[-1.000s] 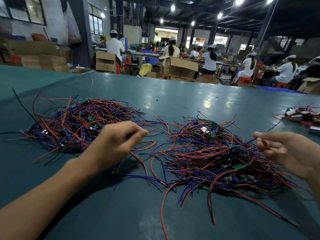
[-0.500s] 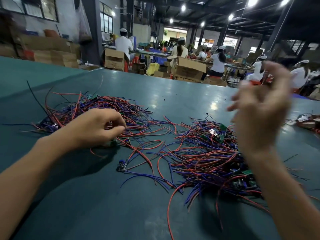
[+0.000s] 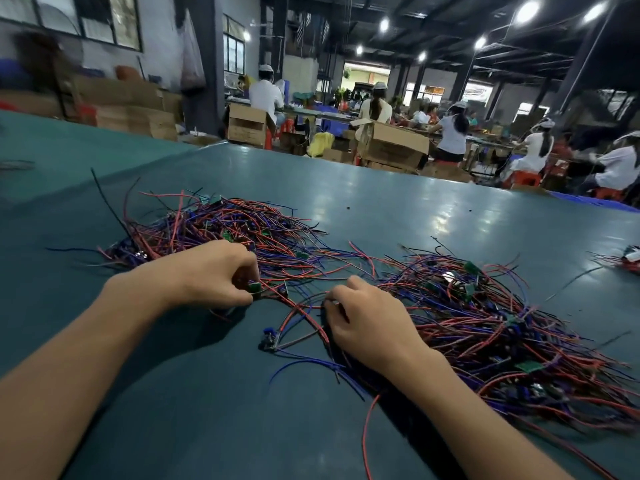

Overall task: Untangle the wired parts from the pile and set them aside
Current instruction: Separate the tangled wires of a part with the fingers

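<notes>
Two tangles of red, blue and black wires with small green boards lie on the green table (image 3: 398, 202): a left pile (image 3: 214, 226) and a larger right pile (image 3: 502, 327). My left hand (image 3: 211, 275) rests at the near edge of the left pile, its fingers pinched on a small green board with wires (image 3: 255, 287). My right hand (image 3: 367, 323) lies palm down between the piles, fingers curled onto red and blue wires (image 3: 304, 317). A loose blue-tipped part (image 3: 269, 337) lies just left of that hand.
A small set of wired parts (image 3: 623, 258) lies at the table's right edge. Beyond the far edge are cardboard boxes (image 3: 391, 143) and several seated people in white at benches. Bare table surface stretches ahead of the piles and near me.
My right hand has come down from head height onto the wires between the piles. My left hand stays at the left pile, now pinching a green board. The camera has tilted slightly.
</notes>
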